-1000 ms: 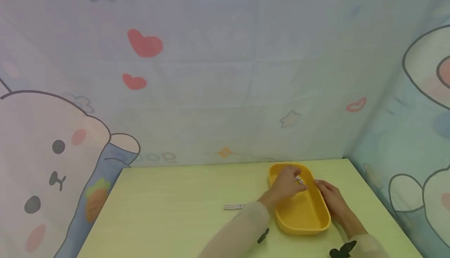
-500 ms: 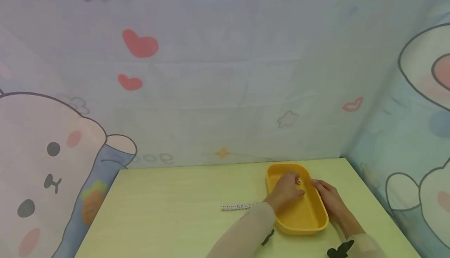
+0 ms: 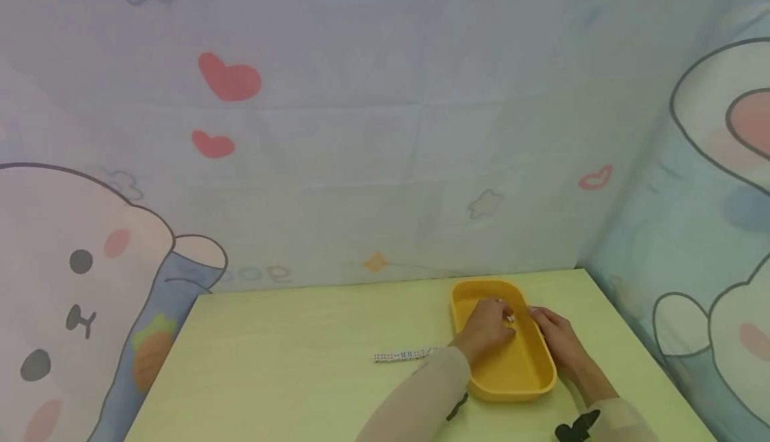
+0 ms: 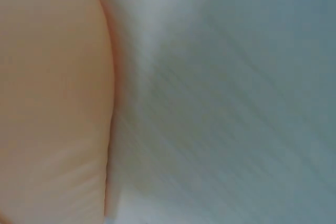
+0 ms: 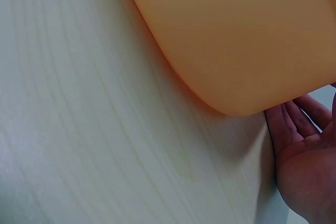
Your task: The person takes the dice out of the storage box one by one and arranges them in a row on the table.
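In the head view, a yellow-orange tray (image 3: pixel 511 378) stands on the table's right side. My left hand (image 3: pixel 484 325) reaches down into it, fingers bent beside small white dice (image 3: pixel 510 319). Whether it pinches any die is hidden. On the tray's right side, my right hand (image 3: pixel 562 342) grips the rim. The right wrist view shows that hand (image 5: pixel 310 174) against the tray's outer wall (image 5: pixel 236 40), its fingers partly hidden behind it. A smooth orange surface (image 4: pixel 52 87), apparently the tray's wall, fills the left of the left wrist view; no fingers appear there.
A row of white dice (image 3: pixel 403 356) lies on the pale yellow table (image 3: pixel 289 375) left of the tray, its right end next to my left sleeve (image 3: pixel 421 392). A printed cloth (image 3: pixel 337 128) hangs behind the table and at both sides.
My left hand has gone lower into the tray and its fingers have drawn in around the dice, which have shifted slightly. The right hand keeps its place on the rim; the head view swings slightly right.
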The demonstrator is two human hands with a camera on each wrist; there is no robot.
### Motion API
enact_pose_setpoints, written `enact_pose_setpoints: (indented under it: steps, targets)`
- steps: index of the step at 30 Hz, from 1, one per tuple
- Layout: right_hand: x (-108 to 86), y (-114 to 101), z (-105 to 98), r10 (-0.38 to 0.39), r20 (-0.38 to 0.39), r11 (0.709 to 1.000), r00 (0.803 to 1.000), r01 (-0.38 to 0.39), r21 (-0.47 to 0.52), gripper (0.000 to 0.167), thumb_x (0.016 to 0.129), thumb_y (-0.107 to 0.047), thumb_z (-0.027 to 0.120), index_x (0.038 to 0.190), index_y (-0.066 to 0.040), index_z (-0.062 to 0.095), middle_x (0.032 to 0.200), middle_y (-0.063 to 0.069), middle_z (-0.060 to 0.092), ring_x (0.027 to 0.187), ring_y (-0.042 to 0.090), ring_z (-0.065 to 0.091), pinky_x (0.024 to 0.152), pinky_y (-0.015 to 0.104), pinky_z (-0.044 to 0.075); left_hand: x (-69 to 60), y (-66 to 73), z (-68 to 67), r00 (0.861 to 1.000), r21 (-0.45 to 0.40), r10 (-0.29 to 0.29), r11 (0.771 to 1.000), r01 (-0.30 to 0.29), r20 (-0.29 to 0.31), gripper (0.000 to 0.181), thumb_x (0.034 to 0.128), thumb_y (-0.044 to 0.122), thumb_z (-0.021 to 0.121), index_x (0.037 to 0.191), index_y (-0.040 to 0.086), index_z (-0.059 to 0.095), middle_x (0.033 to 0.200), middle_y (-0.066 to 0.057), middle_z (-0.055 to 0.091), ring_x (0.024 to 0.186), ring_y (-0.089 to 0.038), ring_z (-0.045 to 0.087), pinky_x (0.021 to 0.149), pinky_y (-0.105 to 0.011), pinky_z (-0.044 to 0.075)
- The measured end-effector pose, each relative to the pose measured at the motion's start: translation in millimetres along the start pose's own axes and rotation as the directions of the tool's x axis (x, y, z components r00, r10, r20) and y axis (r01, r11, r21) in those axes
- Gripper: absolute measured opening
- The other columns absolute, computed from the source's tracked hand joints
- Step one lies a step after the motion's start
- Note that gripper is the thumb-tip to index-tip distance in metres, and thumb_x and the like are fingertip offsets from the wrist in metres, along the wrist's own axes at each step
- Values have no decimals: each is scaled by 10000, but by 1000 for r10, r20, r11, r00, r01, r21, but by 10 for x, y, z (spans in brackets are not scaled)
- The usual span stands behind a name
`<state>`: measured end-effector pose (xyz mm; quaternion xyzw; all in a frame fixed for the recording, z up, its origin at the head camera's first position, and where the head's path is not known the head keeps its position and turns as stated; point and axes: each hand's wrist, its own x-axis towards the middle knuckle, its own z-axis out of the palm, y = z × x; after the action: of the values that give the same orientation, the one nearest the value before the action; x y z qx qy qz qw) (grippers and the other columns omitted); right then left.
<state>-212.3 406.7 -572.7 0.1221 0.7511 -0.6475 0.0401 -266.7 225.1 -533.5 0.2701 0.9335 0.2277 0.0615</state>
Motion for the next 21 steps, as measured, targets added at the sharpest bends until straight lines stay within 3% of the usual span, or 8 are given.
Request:
enact_pose_setpoints:
  steps: [6,12,19,21]
  targets:
    - [10,15,9,3,-20,1000,1000,-4,-7,726,1091,-566,504,1535,8,477,1366,136,637,1024,132,674,843,306,606,-39,-7,-7,1000,-10,10,1000,-10,0,131,941,251,816,1055,214,762,964,137,629,993,-49,563,909,-167,476]
    - [2,-15,21,-4,-31,1000,1000,3,-25,679,1111,-525,488,1530,9,487,1379,156,626,1018,133,669,846,291,601,-40,-10,-8,999,-6,37,999,-37,8,71,947,229,811,973,223,746,849,151,584,862,-38,520,839,-147,463]
    - [-13,-23,23,1,-19,1000,1000,-1,-18,716,1096,-558,500,1540,4,476,1418,173,607,1042,146,665,858,291,600,-19,33,-14,997,78,78,994,-80,27,44,970,238,786,1009,243,766,928,165,657,901,-5,591,1100,-196,427]
    - [-15,-12,14,2,-22,1000,1000,-2,-6,703,1097,-550,505,1535,-1,482,1391,145,625,1036,141,668,858,295,601,-31,53,-44,994,72,103,992,-105,30,55,973,224,782,1027,225,772,946,157,674,900,-1,598,1087,-201,444]
